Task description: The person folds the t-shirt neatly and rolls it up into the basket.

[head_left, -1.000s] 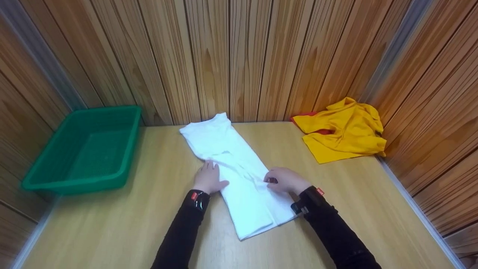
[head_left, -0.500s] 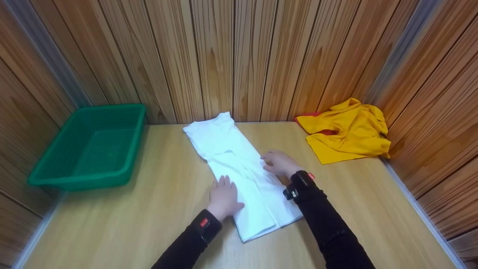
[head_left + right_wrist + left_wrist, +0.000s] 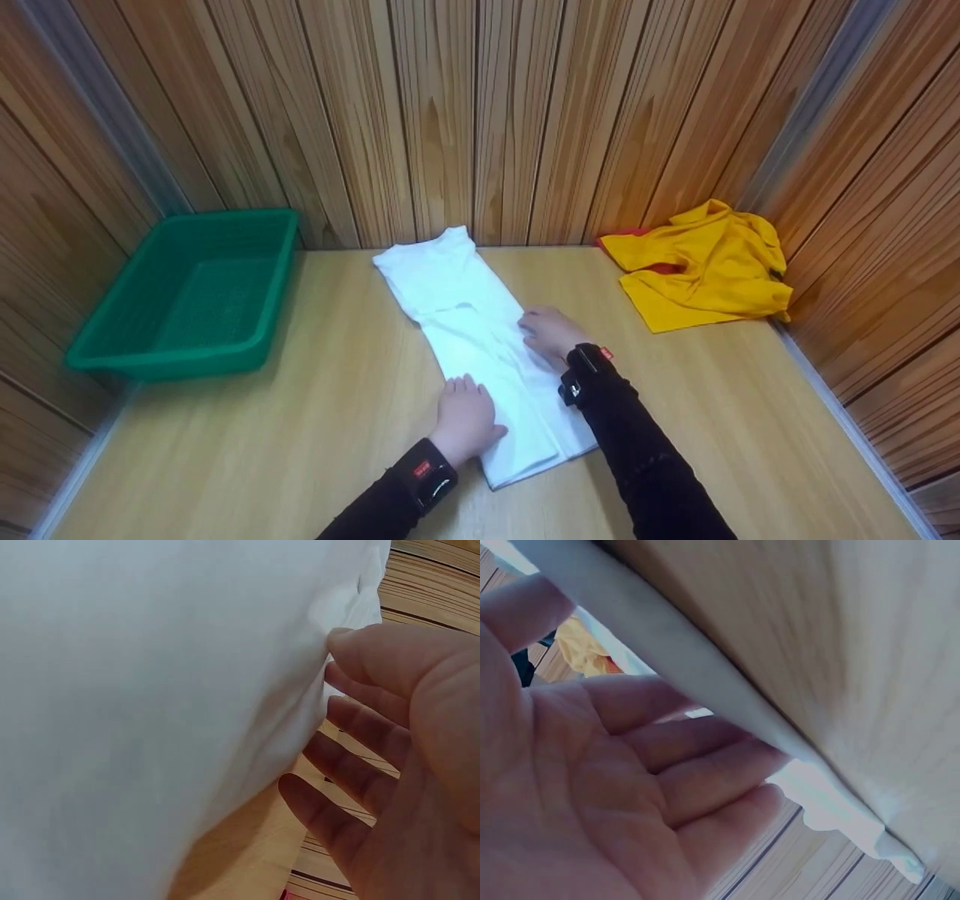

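A white shirt [image 3: 480, 345], folded lengthwise into a long strip, lies slanted on the wooden table [image 3: 337, 420], its far end close to the back wall. My left hand [image 3: 466, 417] rests along the shirt's left edge near its lower end. In the left wrist view the left fingers [image 3: 712, 772] are stretched out and meet the white cloth edge. My right hand [image 3: 551, 330] is at the right edge, about midway up. In the right wrist view its thumb and fingers [image 3: 352, 772] are spread and slightly bent, with the tips right at the cloth's edge.
A green plastic basket [image 3: 274, 307] stands at the back left. At the back right a crumpled yellow garment [image 3: 705, 270] lies with a red cloth [image 3: 630, 232] showing under it. Wood-panelled walls [image 3: 442, 112] bound the table at the back and sides.
The left hand has slid down the shirt's left edge toward the near end. The right hand has moved up to the right edge, its fingers no longer over the shirt's middle.
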Demonstrator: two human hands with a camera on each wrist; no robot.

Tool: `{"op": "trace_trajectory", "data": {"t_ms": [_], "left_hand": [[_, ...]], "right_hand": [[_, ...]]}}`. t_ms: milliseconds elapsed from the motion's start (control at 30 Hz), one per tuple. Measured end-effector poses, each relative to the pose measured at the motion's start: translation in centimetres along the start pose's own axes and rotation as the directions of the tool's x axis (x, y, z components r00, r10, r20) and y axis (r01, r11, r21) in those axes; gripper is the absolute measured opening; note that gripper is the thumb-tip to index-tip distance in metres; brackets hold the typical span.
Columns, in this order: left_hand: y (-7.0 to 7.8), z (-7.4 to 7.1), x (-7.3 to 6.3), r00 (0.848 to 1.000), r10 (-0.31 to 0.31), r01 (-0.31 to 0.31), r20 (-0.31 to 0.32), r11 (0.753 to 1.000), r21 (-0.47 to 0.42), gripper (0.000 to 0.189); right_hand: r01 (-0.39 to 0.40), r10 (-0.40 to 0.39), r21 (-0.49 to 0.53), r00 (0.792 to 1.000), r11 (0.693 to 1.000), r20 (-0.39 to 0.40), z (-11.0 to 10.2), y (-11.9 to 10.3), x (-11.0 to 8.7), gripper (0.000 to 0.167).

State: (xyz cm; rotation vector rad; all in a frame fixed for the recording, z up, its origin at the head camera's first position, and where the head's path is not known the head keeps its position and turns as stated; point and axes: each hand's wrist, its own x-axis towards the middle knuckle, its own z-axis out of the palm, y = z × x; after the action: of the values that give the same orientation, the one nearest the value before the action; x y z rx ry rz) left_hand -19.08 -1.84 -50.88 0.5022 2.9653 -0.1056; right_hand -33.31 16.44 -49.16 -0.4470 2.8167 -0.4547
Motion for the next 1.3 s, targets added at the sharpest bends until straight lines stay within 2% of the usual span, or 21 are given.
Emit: {"op": "trace_trajectory", "data": {"t_ms": [200,333,433,500,600,867,1067,1300], "left_hand": [[-0.1,-0.2,0.2,1.0,0.018,-0.017,0.012,1.0,-0.013,0.082],[-0.2,-0.3,0.4,1.0,0.027,-0.027,0.015,0.999,0.026,0.083],[-0.5,-0.4,0.6,0.999,0.031,-0.032,0.021,0.999,0.044,0.083],[-0.7,-0.4,0.9,0.999,0.026,-0.027,0.026,0.999,0.036,0.084],[-1.3,-0.5,1.4,0.999,0.012,-0.013,0.035,1.0,0.026,0.085],[-2.7,-0.6,2.4,0.999,-0.025,0.024,0.027,1.0,0.019,0.085],[-4.4,-0.6,3.3,0.999,-0.033,0.033,0.006,0.998,-0.059,0.083],[-6.5,-0.4,4.4,0.999,-0.012,0.005,-0.04,0.984,-0.178,0.08]], "right_hand": [[0.017,-0.022,-0.108,0.999,0.994,-0.041,-0.1,-0.2,-0.4,0.041],[0.08,-0.094,-0.219,0.994,0.973,-0.055,0.0,-0.2,-0.5,0.033],[0.083,-0.098,-0.233,0.994,0.969,-0.051,0.1,0.1,-0.7,0.032],[0.067,-0.078,-0.21,0.996,0.976,-0.046,0.1,0.5,-0.9,0.034],[0.08,-0.093,-0.212,0.994,0.974,-0.052,0.2,0.7,-1.5,0.033],[0.211,-0.27,-0.357,0.954,0.91,-0.126,1.1,0.7,-3.5,0.017],[0.278,-0.333,-0.334,0.935,0.901,-0.119,1.3,0.0,-5.1,0.013],[0.36,-0.385,-0.224,0.919,0.906,-0.082,1.7,-1.0,-6.0,0.016]]}}
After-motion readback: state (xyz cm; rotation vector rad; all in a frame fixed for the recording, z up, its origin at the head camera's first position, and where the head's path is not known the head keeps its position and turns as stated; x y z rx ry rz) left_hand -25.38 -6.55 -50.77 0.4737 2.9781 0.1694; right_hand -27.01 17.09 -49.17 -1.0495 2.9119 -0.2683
